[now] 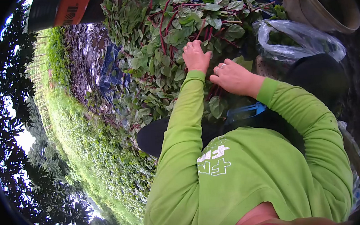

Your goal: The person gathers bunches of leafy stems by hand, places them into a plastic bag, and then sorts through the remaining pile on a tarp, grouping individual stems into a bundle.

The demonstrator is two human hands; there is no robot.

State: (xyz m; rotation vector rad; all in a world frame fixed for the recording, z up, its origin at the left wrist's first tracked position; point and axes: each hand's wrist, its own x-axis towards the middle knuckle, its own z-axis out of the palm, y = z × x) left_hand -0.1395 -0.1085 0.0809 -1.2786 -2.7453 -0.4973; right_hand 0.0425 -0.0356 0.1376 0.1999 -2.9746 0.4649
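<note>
Leafy greens with dark red stems (168, 25) lie in a big heap in front of me. My left hand (196, 57) reaches into the heap with its fingers curled round a red stem, a ring showing on one finger. Close beside it, lower and to the right, my right hand (236, 78) is closed on a small bunch of leafy stems, whose leaves (216, 106) hang below the palm. It also wears rings. Both sets of fingertips are partly hidden among the leaves. A blue plastic object (246, 111) rests by my lap, under my right wrist.
A clear plastic bag (298, 40) lies right of the heap, below a tilted pale bucket (307, 5). A dark container with an orange band (72, 8) stands at the upper left. Blue sheeting (112, 71) shows beside the heap; green plants grow at the left.
</note>
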